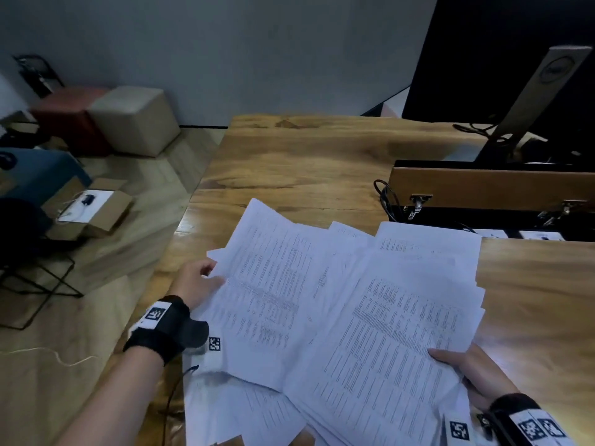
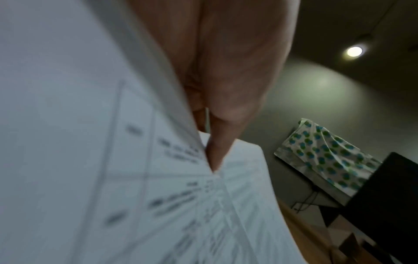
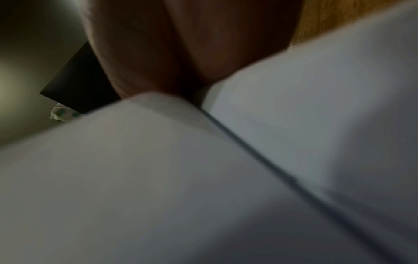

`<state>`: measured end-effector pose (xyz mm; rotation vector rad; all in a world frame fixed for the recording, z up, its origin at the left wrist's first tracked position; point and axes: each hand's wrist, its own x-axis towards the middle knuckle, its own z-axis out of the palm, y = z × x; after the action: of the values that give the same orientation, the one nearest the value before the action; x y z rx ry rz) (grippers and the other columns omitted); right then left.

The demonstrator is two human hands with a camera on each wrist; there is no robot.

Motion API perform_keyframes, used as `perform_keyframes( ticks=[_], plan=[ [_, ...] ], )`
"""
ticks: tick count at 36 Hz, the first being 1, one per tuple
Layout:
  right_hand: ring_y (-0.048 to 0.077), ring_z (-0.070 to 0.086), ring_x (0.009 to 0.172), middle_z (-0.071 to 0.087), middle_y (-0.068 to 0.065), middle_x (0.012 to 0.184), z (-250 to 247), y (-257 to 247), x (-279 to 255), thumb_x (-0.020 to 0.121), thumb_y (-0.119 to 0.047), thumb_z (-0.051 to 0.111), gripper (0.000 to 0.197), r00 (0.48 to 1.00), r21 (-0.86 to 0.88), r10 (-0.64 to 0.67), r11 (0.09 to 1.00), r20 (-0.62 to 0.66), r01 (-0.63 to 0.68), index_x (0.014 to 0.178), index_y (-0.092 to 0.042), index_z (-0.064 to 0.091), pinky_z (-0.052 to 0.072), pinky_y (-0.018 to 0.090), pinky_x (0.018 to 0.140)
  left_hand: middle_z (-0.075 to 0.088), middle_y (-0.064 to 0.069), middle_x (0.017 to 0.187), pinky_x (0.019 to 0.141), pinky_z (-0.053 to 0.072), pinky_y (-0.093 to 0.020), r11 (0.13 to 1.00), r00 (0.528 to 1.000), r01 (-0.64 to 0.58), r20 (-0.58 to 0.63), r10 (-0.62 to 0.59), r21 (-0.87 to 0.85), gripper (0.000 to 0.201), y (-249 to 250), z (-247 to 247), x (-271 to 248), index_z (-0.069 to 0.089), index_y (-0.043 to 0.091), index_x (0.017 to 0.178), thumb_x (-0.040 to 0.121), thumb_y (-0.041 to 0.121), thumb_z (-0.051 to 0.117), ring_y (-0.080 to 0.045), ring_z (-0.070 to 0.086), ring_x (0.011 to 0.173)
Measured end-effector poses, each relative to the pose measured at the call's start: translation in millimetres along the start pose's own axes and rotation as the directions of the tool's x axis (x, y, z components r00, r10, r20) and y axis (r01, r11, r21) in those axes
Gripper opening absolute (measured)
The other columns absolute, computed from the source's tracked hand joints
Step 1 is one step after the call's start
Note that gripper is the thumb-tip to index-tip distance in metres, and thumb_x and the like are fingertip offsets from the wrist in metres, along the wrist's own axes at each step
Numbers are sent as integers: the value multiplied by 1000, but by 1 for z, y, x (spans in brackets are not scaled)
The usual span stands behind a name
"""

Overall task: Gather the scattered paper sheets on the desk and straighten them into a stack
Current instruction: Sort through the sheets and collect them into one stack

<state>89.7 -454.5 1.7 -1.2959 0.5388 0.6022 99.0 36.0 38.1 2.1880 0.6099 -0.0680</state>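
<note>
Several printed white paper sheets (image 1: 338, 304) lie fanned and overlapping on the wooden desk (image 1: 306, 156), near its front. My left hand (image 1: 201, 280) grips the left edge of the pile, thumb on top of a sheet and fingers beneath. My right hand (image 1: 473, 368) holds the right side of the pile, thumb lying on the top sheet, fingers hidden under the paper. In the left wrist view the fingers (image 2: 226, 89) pinch printed sheets (image 2: 113, 160). The right wrist view is blurred, showing fingers (image 3: 181, 50) against white paper (image 3: 203, 178).
A monitor stand (image 1: 528, 101) and a wooden riser (image 1: 489, 188) with cables stand at the desk's back right. Off the left desk edge, the floor holds a beige cube stool (image 1: 135, 120), a cardboard box (image 1: 93, 207) and a wire frame.
</note>
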Motion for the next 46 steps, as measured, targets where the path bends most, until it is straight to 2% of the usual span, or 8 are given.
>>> perform_keyframes(
  ticks=[6, 8, 11, 18, 22, 29, 38, 46],
  plan=[
    [42, 74, 93, 75, 24, 108, 5, -4, -3, 79, 12, 64, 49, 1000, 7, 10, 1000, 0, -10, 126, -2, 57, 62, 49, 70, 35, 2, 58, 54, 27, -28, 968, 954, 249, -168, -247, -8, 34, -29, 56, -80, 34, 14, 61, 80, 2, 60, -21, 35, 57],
    [44, 72, 98, 74, 25, 112, 6, -6, -3, 69, 6, 71, 62, 1000, -4, 13, 1000, 9, -13, 129, -3, 56, 59, 53, 78, 53, -5, 78, 63, 41, -28, 935, 921, 355, -161, -354, -22, 14, -31, 75, -95, 50, 7, 79, 81, 13, 62, -26, 51, 73],
    [44, 73, 97, 74, 25, 110, 9, -10, -5, 83, 12, 61, 45, 1000, -21, -2, 1000, 31, 2, 125, -4, 58, 60, 52, 75, 38, -17, 130, 88, 46, -42, 866, 864, 491, -181, -470, 95, 69, -24, 97, -100, 43, 7, 129, 77, 41, 73, -36, 39, 121],
    [38, 76, 90, 77, 21, 104, 14, -12, -9, 88, 13, 57, 37, 1000, -57, -21, 998, 17, 22, 121, -3, 60, 63, 46, 68, 31, -22, 134, 93, 48, -50, 806, 806, 581, -217, -550, 116, 93, -1, 115, -88, 32, 6, 133, 66, 37, 87, -41, 38, 122],
    [38, 75, 90, 77, 21, 103, 18, -10, -8, 89, 13, 56, 36, 1000, -59, -17, 998, 17, 18, 121, -3, 60, 63, 48, 70, 36, -24, 134, 92, 49, -50, 789, 775, 614, -170, -609, -23, 88, -2, 113, -80, 32, 5, 132, 67, 23, 89, -43, 47, 120],
    [37, 75, 92, 76, 23, 107, 19, -7, -7, 89, 16, 55, 38, 1000, -43, -23, 999, 16, 23, 122, -2, 60, 63, 46, 68, 32, -21, 133, 86, 46, -48, 747, 751, 656, -190, -632, 107, 76, 5, 108, -74, 39, 7, 122, 65, 27, 85, -41, 36, 122],
    [33, 77, 84, 79, 18, 97, 18, -7, -10, 89, 16, 54, 35, 999, -46, -37, 998, 18, 38, 117, -4, 61, 64, 42, 62, 36, -22, 133, 89, 48, -48, 753, 731, 657, -222, -646, -27, 94, 9, 107, -58, 34, 2, 131, 58, 20, 91, -42, 43, 120],
    [39, 74, 94, 73, 26, 112, 19, -7, -10, 88, 16, 56, 38, 998, -52, -54, 997, 36, 55, 122, -1, 60, 63, 45, 69, 70, -16, 105, 74, 56, -35, 827, 818, 554, -120, -563, -101, 24, 4, 93, -58, 57, 4, 97, 76, 5, 69, -32, 63, 81]
  ],
)
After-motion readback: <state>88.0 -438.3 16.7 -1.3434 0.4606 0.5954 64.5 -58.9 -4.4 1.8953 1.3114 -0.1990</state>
